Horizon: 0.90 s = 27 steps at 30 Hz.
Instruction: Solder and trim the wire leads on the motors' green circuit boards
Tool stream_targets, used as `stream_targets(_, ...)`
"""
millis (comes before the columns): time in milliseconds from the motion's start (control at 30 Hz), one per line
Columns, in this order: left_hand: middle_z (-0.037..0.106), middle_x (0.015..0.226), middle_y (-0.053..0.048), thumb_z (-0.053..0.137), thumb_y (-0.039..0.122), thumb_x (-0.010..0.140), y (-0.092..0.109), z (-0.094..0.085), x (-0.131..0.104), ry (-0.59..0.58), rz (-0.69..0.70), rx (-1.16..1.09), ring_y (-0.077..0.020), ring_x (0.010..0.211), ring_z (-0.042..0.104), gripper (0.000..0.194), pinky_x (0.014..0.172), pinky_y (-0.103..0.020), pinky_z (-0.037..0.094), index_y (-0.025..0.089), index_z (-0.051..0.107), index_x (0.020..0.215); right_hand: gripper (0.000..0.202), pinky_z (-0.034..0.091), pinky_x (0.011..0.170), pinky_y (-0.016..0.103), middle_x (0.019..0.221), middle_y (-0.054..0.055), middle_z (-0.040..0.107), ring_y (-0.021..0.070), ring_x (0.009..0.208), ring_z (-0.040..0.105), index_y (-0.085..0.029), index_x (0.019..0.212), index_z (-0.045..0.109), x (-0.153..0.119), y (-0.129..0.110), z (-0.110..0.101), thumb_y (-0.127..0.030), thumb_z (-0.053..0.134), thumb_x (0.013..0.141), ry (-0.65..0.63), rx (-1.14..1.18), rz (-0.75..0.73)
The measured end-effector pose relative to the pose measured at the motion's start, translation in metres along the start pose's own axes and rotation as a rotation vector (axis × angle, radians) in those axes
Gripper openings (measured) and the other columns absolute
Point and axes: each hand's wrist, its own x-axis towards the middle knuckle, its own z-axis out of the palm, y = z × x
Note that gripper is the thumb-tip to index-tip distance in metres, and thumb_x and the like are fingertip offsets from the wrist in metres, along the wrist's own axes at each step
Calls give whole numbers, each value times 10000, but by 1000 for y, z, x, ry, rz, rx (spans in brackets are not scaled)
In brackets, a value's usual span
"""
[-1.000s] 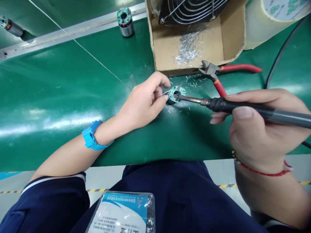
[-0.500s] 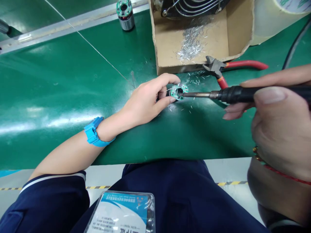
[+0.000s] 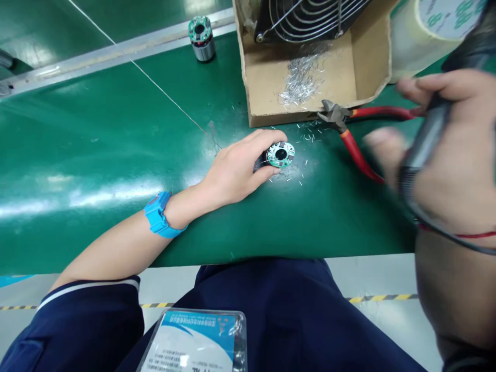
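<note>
My left hand [image 3: 236, 168] is closed around a small motor [image 3: 285, 161] on the green mat, its round green circuit board facing right. Thin solder wire [image 3: 166, 94] runs from the upper left down to the fingers of this hand. At the right, my right hand [image 3: 461, 150], smeared by motion, grips the black handle of a soldering iron [image 3: 428, 132]; its cord hangs past the wrist. The iron's tip points toward the upper right, away from the board. Between the hands lie red-handled cutters [image 3: 358, 150], jaws toward the cardboard box.
A cardboard box [image 3: 253, 111] holds a fan [image 3: 306, 20] and a heap of clipped wire leads [image 3: 300, 82]. Beside it stands a large tape roll [image 3: 411, 41]. Another motor [image 3: 202, 44] stands upright near the metal rail. Loose wire bits [image 3: 310, 132] lie around the box's front.
My right hand has lifted the soldering iron off the board and swung it up and to the right. My left hand still holds the motor, its board now fully visible.
</note>
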Motion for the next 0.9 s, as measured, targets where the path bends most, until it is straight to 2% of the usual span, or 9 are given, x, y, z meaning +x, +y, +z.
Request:
stream_targets(67,662,1220,-23,693,81,838,1,-1,-1,13,-13,-43,-191,1109,652,395,912,-323,522,218,556,1182,1039,378,1159,593,1479,249,426,379,1420,439,-125,1462,369,-2,10,8,-715,730,687,-54,-120,-68)
stream_targets(100,667,1185,-15,695,99,847,1,-1,-1,18,-24,-60,-179,1054,661,381,880,-314,525,222,549,1177,1059,373,1138,625,1446,243,463,402,1388,460,-125,1439,396,-4,14,11,-708,765,636,-79,-194,-57)
stream_targets(200,672,1058,3,722,178,857,3,-2,-2,43,-64,-80,-155,900,657,348,782,-301,525,241,542,1148,665,471,984,568,1205,151,635,341,1132,618,-184,1258,539,-8,18,13,-521,716,713,-74,-305,46)
stream_targets(300,659,997,1,768,228,834,5,-2,-4,69,-59,-76,-158,880,647,336,754,-300,518,239,541,1082,435,515,801,412,1008,80,661,242,942,633,-221,1154,564,-12,4,8,-378,621,753,-13,-228,-44)
stream_targets(367,654,989,-6,785,247,824,5,-1,-4,74,-34,-66,-172,926,649,335,765,-304,518,236,537,1050,396,494,721,358,953,56,657,206,869,602,-237,1143,563,-13,-9,4,-361,593,768,-31,-193,-142)
stream_targets(500,648,1008,-15,795,223,811,5,-1,-6,88,10,-19,-186,977,646,357,771,-308,512,233,523,1041,358,463,685,370,953,77,650,221,822,545,-228,1138,565,-9,-30,-2,-417,520,837,-182,-241,-294)
stream_targets(667,646,1050,-30,806,220,797,5,-2,-8,115,45,83,-200,1014,646,379,726,-299,493,222,532,1058,338,415,642,369,802,68,546,233,761,497,-212,1116,580,-4,-35,-8,-441,419,927,-181,-342,-451)
stream_targets(800,642,1058,-40,797,223,796,5,0,-8,141,43,157,-197,983,646,369,669,-288,471,211,550,1070,316,373,592,329,721,36,505,198,680,479,-216,1070,614,-5,-41,-9,-451,438,955,-155,-418,-458)
stream_targets(900,649,1076,-52,760,240,841,4,-4,-9,196,50,174,-204,1023,639,353,726,-303,496,212,553,1126,315,384,595,313,780,42,602,197,731,562,-205,1122,616,-4,-45,-2,-415,502,917,-73,-450,-317)
